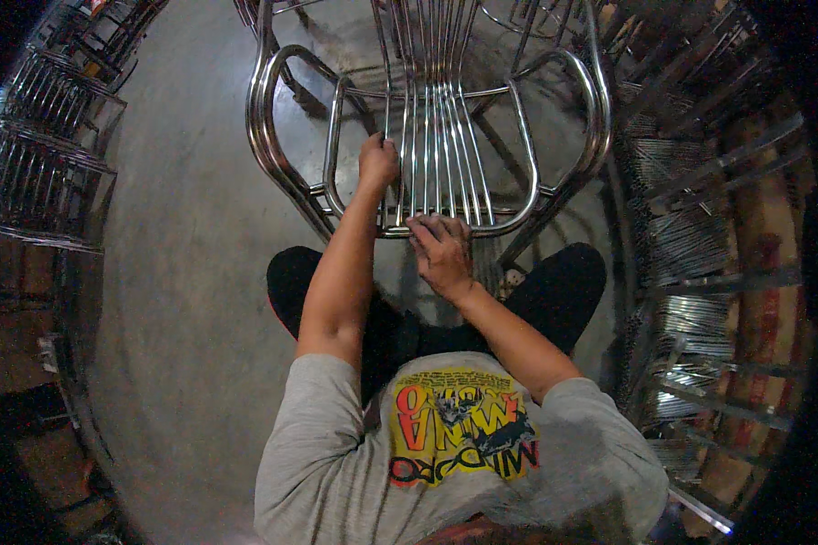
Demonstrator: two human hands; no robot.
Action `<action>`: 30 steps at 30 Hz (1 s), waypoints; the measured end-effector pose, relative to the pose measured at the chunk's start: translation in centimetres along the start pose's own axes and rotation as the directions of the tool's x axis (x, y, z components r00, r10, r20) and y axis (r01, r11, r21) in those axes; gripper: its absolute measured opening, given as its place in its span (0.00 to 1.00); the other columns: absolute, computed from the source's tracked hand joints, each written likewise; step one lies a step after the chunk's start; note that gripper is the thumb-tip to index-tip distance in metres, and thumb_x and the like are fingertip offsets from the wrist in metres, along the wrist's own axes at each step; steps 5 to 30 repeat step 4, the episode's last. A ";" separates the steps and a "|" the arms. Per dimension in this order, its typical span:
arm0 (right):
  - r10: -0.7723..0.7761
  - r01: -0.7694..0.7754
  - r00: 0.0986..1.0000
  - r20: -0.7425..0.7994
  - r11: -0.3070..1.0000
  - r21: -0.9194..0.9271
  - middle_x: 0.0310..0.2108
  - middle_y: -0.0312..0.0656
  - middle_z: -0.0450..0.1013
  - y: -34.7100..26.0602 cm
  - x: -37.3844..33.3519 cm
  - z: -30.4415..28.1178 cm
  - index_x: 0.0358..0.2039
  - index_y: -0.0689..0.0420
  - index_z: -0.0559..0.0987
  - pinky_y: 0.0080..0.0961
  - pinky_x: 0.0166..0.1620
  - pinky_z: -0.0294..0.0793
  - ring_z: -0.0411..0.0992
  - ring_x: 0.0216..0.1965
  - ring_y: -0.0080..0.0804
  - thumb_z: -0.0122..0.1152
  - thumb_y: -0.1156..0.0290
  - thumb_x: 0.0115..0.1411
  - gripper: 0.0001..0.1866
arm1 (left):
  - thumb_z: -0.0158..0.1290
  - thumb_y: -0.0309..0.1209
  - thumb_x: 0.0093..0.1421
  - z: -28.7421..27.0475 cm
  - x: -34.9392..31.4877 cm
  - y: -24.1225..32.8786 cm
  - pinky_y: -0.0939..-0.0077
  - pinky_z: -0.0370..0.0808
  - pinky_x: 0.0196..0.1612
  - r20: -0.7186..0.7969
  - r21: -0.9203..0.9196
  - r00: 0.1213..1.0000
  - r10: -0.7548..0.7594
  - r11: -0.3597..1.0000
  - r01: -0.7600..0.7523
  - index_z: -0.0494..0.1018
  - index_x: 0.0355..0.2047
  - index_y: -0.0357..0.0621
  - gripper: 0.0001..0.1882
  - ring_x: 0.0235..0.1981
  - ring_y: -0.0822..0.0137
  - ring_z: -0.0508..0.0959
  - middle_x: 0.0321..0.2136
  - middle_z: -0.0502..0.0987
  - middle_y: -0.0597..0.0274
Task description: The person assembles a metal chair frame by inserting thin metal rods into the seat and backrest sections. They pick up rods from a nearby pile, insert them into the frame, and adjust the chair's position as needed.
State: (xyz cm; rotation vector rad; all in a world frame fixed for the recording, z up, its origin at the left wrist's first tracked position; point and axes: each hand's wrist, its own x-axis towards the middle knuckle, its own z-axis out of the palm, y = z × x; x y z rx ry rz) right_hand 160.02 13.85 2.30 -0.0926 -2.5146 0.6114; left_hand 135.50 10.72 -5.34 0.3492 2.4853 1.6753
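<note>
A shiny tubular metal chair frame (pixel 527 154) stands in front of my bent knees, with looped armrests on both sides and a seat of several slim lengthwise rods. My left hand (pixel 379 163) is closed around a metal rod (pixel 388 109) at the left side of the seat. Nearer to me, my right hand (pixel 442 252) has its fingers curled over the seat's front rail (pixel 495 231), where the rods end. Its fingertips partly cover the rail and the rod ends there.
Stacked metal chair frames (pixel 41 173) stand at the left on the grey concrete floor (pixel 182 300). Along the right side, a dark metal rack (pixel 727 282) holds bundles of shiny metal rods (pixel 695 327). Brown boxes or boards (pixel 763 318) are behind it.
</note>
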 end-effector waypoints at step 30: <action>0.004 -0.003 0.999 0.036 1.000 -0.007 0.49 0.35 0.72 0.1 -0.1 -0.2 0.49 0.48 0.77 0.39 0.56 0.57 0.65 0.51 0.36 0.62 0.70 0.52 0.21 | 0.50 0.38 0.61 -1.0 0.3 1.2 0.55 0.71 0.49 0.141 0.114 0.986 -0.085 0.991 0.069 0.74 0.47 0.38 0.19 0.45 0.40 0.75 0.42 0.76 0.37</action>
